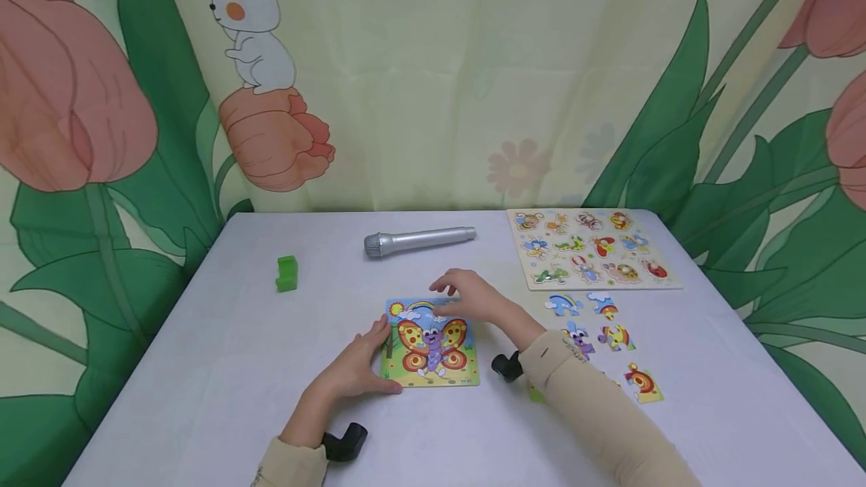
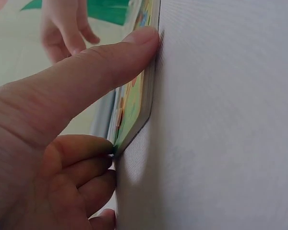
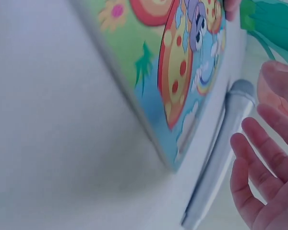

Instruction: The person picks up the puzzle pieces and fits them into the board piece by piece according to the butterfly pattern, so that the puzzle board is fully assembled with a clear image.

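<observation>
A square butterfly puzzle board (image 1: 443, 374) lies flat on the table. My left hand (image 1: 353, 368) holds it at its left side, the fingers along the left edge and the thumb on the near edge. In the left wrist view, the thumb and bent fingers touch the rim of the board (image 2: 143, 108). Over the far right part of the board hovers my right hand (image 1: 471, 296), its fingers spread and loosely bent. Nothing is held in it; the right wrist view shows the palm and fingers (image 3: 273, 158) apart from the board (image 3: 149, 91).
Several loose puzzle pieces (image 1: 616, 337) lie right of the board, some hidden under the right sleeve. Behind them is an insect peg board (image 1: 561, 265). A silver toy microphone (image 1: 422, 240) lies at the back, and a green block (image 1: 287, 274) stands at the left.
</observation>
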### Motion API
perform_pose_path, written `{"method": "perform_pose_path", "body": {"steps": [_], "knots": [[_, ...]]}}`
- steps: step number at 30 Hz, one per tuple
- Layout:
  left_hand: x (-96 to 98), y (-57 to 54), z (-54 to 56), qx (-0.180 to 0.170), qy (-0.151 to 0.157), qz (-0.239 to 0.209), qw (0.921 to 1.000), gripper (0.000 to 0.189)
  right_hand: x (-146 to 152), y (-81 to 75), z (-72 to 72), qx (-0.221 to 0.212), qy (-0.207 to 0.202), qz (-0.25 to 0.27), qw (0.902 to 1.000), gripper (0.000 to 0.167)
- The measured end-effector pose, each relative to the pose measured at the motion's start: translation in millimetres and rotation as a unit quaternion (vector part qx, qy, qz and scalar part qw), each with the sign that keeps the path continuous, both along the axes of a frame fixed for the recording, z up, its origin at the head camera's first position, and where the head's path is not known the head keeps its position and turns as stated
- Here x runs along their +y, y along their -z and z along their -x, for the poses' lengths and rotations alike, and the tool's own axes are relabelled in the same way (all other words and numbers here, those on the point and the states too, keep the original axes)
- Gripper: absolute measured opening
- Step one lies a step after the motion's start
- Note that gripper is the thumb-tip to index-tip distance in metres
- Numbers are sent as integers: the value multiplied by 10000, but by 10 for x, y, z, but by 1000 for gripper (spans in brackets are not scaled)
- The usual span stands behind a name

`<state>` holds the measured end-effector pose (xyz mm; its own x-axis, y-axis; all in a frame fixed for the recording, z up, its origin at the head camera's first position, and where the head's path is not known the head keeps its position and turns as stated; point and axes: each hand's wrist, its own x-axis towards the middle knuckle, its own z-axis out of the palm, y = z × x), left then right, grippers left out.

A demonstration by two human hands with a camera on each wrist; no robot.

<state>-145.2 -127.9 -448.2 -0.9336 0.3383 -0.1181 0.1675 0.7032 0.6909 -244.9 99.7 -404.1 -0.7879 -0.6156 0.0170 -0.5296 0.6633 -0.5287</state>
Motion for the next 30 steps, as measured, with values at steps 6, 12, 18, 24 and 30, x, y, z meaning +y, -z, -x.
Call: {"method": "perform_pose_path", "body": {"steps": [6,12,18,24,30], "knots": [[0,36,13,48,-2,-60,10000,101,294,-72,-17,10,27,321,9995,43],[-2,35,5,43,-44,-88,9999,101,595,-148,-52,82,278,490,9984,45],[7,38,-2,-24,-53,-67,10000,100,923,-163,-117,135,448,581,9972,45],[4,35,-10,67,3,-64,10000,100,1214,-126,-162,-9,727,580,9957,44],[1,20,-10,98,10,-38,9999,100,1469,-70,-190,-62,867,478,9951,44]]}}
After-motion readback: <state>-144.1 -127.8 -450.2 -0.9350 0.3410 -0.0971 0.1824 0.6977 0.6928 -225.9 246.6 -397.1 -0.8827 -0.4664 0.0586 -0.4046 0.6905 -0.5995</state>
